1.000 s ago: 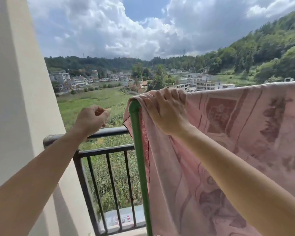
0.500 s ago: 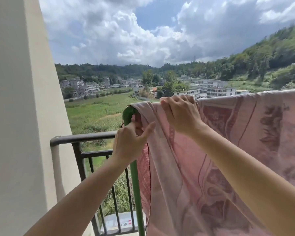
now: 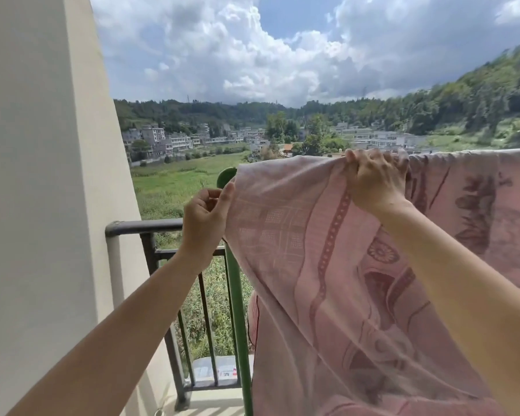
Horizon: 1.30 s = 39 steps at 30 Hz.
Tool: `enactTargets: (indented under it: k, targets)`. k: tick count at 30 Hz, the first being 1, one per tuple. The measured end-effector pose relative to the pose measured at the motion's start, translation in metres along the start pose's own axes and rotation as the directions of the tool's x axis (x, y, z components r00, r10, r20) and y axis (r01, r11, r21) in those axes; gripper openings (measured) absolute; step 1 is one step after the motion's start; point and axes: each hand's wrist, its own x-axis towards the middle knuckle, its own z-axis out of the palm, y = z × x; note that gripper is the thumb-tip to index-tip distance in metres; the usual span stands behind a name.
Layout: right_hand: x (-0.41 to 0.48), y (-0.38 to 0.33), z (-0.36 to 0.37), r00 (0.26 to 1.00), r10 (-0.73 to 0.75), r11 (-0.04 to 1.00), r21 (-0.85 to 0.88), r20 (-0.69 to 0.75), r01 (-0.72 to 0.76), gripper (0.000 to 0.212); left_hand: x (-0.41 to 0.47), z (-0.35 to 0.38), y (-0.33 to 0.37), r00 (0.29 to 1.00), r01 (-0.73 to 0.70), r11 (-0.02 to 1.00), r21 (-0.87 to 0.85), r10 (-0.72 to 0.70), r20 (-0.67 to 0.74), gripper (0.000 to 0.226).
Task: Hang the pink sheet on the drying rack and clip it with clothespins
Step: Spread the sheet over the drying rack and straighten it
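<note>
The pink patterned sheet (image 3: 306, 265) hangs over the top bar of the green drying rack (image 3: 237, 310), whose rounded corner shows at the upper left of the cloth. My left hand (image 3: 206, 217) pinches the sheet's left edge beside the green post. My right hand (image 3: 373, 181) grips a bunched fold at the top of the sheet, lifted a little off the bar. The stretch of cloth between my hands is pulled up and spread toward me. No clothespin is visible.
A dark metal balcony railing (image 3: 150, 228) runs behind the rack post. A beige wall pillar (image 3: 51, 205) fills the left side. A white box (image 3: 219, 373) lies beyond the railing bars low down. Fields, buildings and hills lie far off.
My left hand came from the railing to the sheet's left edge and took hold of it. My right hand shifted right along the top and lifted the cloth, uncovering the green corner.
</note>
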Motion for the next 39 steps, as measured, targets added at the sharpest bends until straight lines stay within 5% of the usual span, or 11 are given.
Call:
enactTargets:
  k: [3,6,9,17,19,21,23,24,30,34,39]
  targets:
    - [-0.007,-0.02,-0.002,0.996,0.066,0.993,0.098,-0.062,-0.06,0.044,0.009,-0.004,0.01,0.996,0.055,0.997,-0.052,-0.058,-0.061,0.02]
    - [-0.023,-0.047,-0.009,0.97,-0.201,0.961,0.166,-0.133,0.222,0.044,0.021,-0.001,0.018,0.974,0.227,0.973,-0.05,-0.226,0.037,0.036]
    - [-0.034,-0.065,-0.013,0.904,-0.426,0.884,0.2,-0.024,0.422,0.05,0.027,0.001,0.034,0.898,0.389,0.921,-0.001,-0.379,0.225,0.067]
    - [-0.014,-0.038,-0.033,0.903,-0.278,0.935,0.121,-0.328,0.332,0.021,0.073,0.019,0.085,0.983,-0.016,0.941,-0.337,-0.046,-0.175,0.011]
    - [-0.001,-0.034,-0.039,0.902,-0.196,0.971,0.056,-0.385,0.234,0.022,0.089,0.022,0.077,0.937,-0.23,0.973,0.026,0.229,-0.265,0.01]
    - [0.011,-0.03,-0.035,0.96,-0.119,0.988,0.065,-0.253,0.139,0.023,0.094,0.029,0.055,0.845,-0.435,0.724,0.536,0.533,-0.034,0.014]
    - [0.008,-0.027,-0.029,0.998,-0.056,0.99,0.13,0.008,0.055,0.032,0.088,0.038,0.033,0.817,-0.493,0.452,0.743,0.534,0.217,0.014]
    - [0.003,-0.023,-0.026,0.993,-0.057,0.986,0.164,0.1,0.04,0.04,0.085,0.039,0.026,0.823,-0.485,0.413,0.771,0.514,0.242,0.013]
    - [-0.036,-0.009,-0.003,0.984,-0.175,0.972,0.166,0.034,0.167,0.067,0.1,0.032,0.044,0.919,-0.307,0.615,0.726,0.39,0.059,0.011]
    - [-0.042,-0.009,-0.003,0.956,-0.289,0.957,0.044,0.049,0.287,0.068,0.116,0.015,0.046,0.92,-0.285,0.536,0.795,0.386,0.07,0.016]
    - [-0.03,-0.007,0.01,0.986,-0.155,0.988,0.001,0.066,0.155,0.057,0.117,0.005,0.028,0.971,-0.079,0.697,0.713,0.216,-0.103,0.017]
